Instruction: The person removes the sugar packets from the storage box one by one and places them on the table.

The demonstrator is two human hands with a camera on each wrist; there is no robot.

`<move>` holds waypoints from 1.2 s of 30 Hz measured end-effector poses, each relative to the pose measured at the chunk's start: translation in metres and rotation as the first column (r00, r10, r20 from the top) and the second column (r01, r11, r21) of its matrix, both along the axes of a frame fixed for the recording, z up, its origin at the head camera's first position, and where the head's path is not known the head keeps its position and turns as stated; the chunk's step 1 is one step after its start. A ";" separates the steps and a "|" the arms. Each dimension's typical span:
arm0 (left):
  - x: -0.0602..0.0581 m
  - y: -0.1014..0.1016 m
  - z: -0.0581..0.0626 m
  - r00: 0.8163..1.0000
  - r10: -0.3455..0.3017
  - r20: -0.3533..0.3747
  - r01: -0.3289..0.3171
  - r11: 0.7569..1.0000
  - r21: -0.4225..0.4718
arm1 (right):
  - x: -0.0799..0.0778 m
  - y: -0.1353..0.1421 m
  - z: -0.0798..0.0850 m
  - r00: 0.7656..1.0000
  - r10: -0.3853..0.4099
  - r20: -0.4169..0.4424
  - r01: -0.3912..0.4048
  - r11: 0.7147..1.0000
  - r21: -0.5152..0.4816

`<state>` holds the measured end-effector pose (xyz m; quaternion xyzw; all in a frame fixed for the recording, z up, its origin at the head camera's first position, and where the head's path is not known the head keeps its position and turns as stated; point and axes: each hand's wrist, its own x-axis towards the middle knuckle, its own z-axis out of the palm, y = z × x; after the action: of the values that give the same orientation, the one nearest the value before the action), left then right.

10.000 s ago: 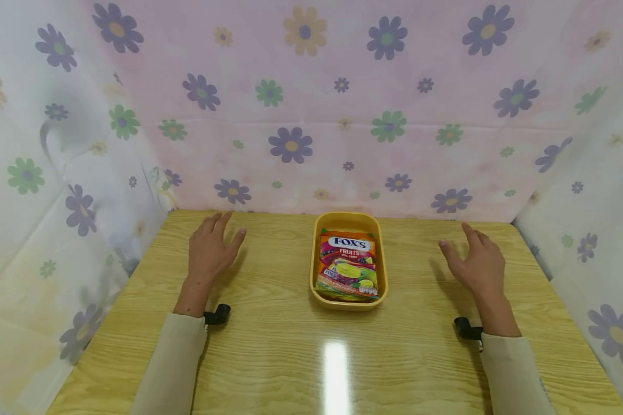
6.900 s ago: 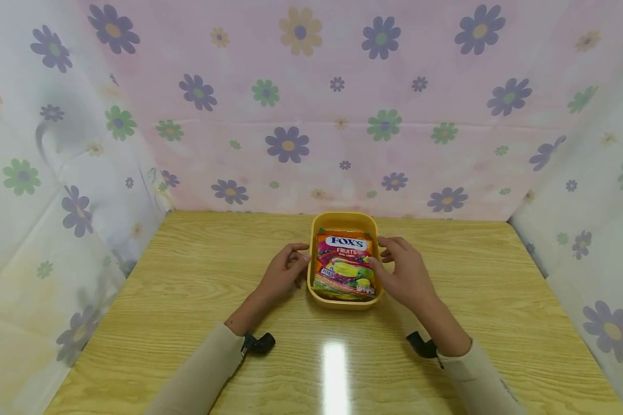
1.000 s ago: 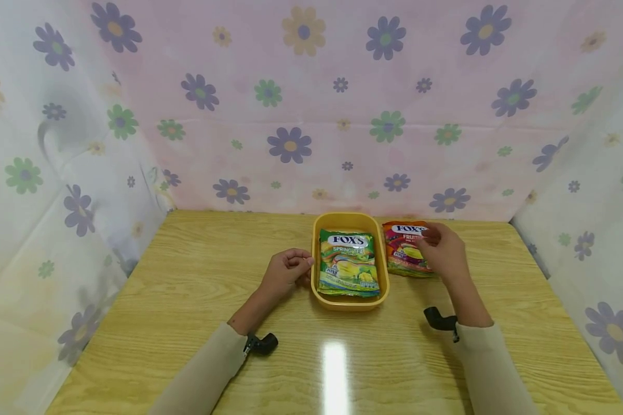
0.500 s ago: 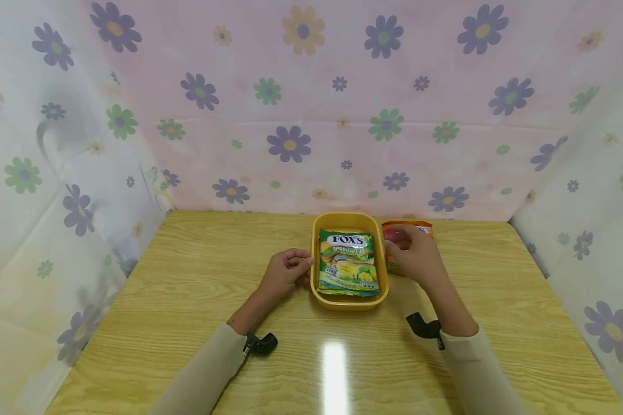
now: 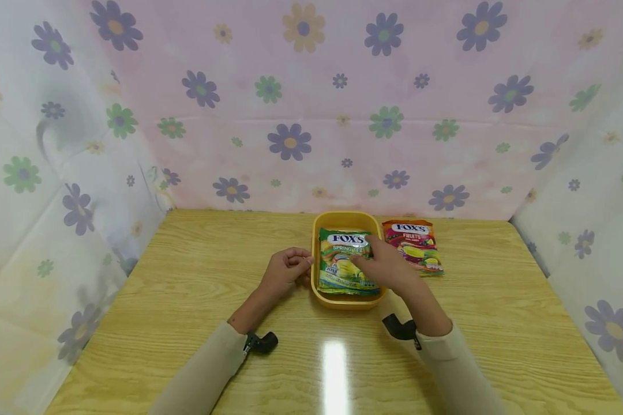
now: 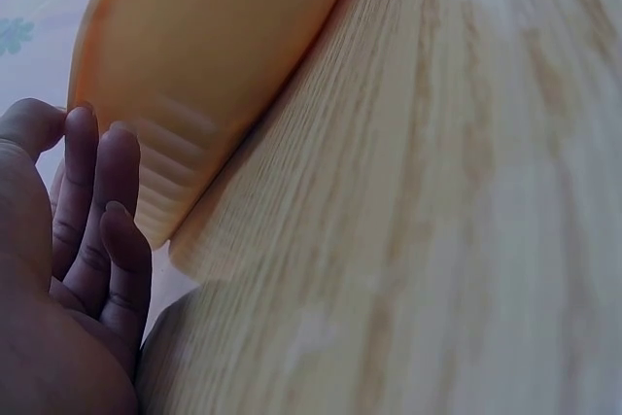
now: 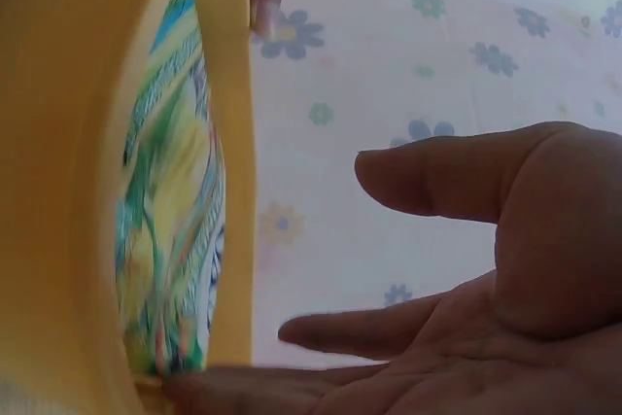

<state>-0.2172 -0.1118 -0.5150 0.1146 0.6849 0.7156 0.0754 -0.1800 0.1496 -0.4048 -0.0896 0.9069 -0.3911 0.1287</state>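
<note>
Left hand (image 5: 281,272): thumb + fingertips pinching left rim of yellow rounded-rectangular plastic tray (image 5: 349,304). Right hand (image 5: 390,267): thumb and fingers well apart, holding nothing, over tray's right side; can't tell if it touches the green glossy FOX'S Spring Tea packet (image 5: 338,275), which lies face-up in the tray. 1 red-orange glossy FOX'S Fruits packet (image 5: 414,248) flat on light wood-grain surface (image 5: 228,248), just right of tray

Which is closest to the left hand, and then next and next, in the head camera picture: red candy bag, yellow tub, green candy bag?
1. Yellow tub: nearest, its left rim at the left hand.
2. Green candy bag: inside the tub.
3. Red candy bag: farthest, on the table, right of the tub.
</note>
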 end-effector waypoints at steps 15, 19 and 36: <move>0.001 0.000 0.000 1.000 -0.001 0.015 0.001 1.000 -0.020 | -0.001 -0.032 -0.011 0.994 -0.112 -0.015 0.113 0.988 0.110; 0.001 0.000 0.001 1.000 -0.002 0.006 0.002 0.999 -0.032 | -0.001 -0.031 -0.010 0.993 -0.117 -0.015 0.118 0.985 0.125; 0.001 -0.001 -0.001 1.000 -0.010 -0.026 0.009 0.999 -0.042 | -0.004 -0.020 -0.011 0.983 -0.176 -0.057 0.175 0.984 -0.015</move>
<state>-0.2166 -0.1124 -0.5155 0.1257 0.7002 0.6991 0.0722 -0.1840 0.1298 -0.4160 -0.0213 0.9127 -0.4026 0.0668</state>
